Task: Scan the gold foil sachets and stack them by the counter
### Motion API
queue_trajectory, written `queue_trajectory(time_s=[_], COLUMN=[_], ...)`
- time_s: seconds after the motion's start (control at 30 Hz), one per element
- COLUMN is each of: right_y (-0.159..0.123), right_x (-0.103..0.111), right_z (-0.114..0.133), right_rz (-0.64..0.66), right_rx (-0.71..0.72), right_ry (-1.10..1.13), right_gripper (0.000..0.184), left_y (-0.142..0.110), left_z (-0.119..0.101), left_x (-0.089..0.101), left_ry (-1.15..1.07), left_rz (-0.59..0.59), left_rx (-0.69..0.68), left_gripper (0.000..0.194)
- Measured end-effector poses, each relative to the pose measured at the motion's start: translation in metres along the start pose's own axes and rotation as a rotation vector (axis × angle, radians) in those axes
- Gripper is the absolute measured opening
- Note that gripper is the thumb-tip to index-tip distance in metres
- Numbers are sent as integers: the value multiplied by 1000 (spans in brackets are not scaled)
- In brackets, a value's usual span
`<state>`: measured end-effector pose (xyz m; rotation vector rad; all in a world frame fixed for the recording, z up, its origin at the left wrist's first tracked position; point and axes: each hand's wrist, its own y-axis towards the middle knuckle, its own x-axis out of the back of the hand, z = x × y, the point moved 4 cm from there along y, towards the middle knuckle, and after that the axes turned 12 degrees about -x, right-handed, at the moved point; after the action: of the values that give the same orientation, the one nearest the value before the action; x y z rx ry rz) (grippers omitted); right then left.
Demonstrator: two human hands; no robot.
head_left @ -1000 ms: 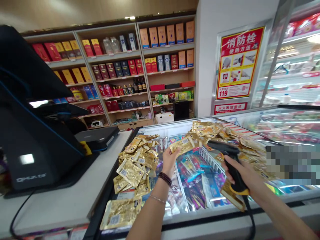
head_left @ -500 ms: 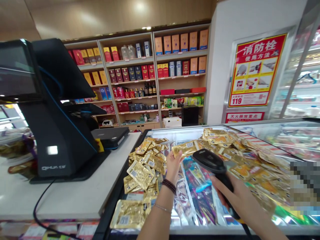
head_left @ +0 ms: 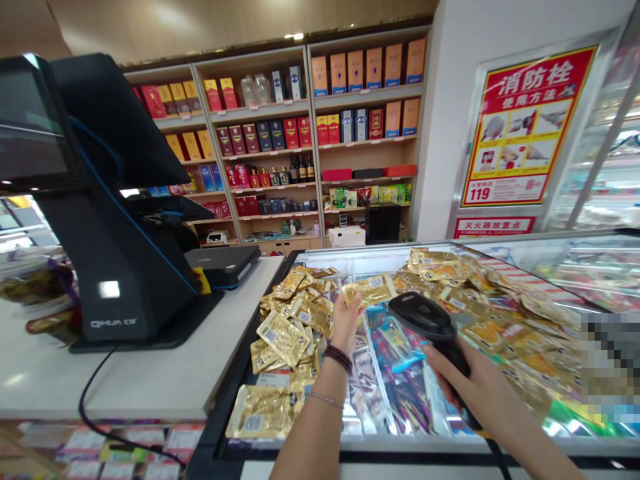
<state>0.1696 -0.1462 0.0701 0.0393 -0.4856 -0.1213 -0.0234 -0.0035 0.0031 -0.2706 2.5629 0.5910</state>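
Observation:
My left hand (head_left: 346,327) holds a gold foil snack packet (head_left: 369,290) by one end, above the open chest freezer. My right hand (head_left: 465,380) is shut around the grip of a black handheld barcode scanner (head_left: 425,319), whose head points at that packet from a short distance away. Loose gold packets lie in two heaps on the freezer's glass-edged top, one (head_left: 293,327) left of my left wrist and one (head_left: 480,297) right of the scanner. Colourful wrapped goods (head_left: 395,373) fill the freezer (head_left: 400,445) below my hands.
A black till terminal (head_left: 115,200) stands on the white counter (head_left: 150,380) to my left, with a black device (head_left: 223,265) behind it. Shelves of boxed liquor (head_left: 265,133) line the far wall. A red fire-hydrant poster (head_left: 525,127) hangs right, beside a glass display case (head_left: 590,267).
The scanner has moved left and up, closer to the packet in my left hand. The view has swung, shifting the scene to the right. The left hand keeps the same packet.

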Motion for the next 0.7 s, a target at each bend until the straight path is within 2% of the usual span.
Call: queue_trajectory(time_s=[0.13,0.33,0.57,0.7], right_y=[-1,10,-1,1], right_x=[2,1,4,5], right_z=[0,-17,-6,-9], right_rz=[1,32,14,33], right_rx=[1,-52,-38,-43], right_ry=[-12,-13,10,-15], right_gripper=[41,48,44,45], left_y=[0,-2,-2,-2], left_z=[0,-2,-2,-2], left_x=[0,-1,-1,-1], left_ry=[15,14,-14,-13], left_rz=[7,9,-4,-20], left_rx=[2,9,16,18], left_gripper=[42,41,46,45])
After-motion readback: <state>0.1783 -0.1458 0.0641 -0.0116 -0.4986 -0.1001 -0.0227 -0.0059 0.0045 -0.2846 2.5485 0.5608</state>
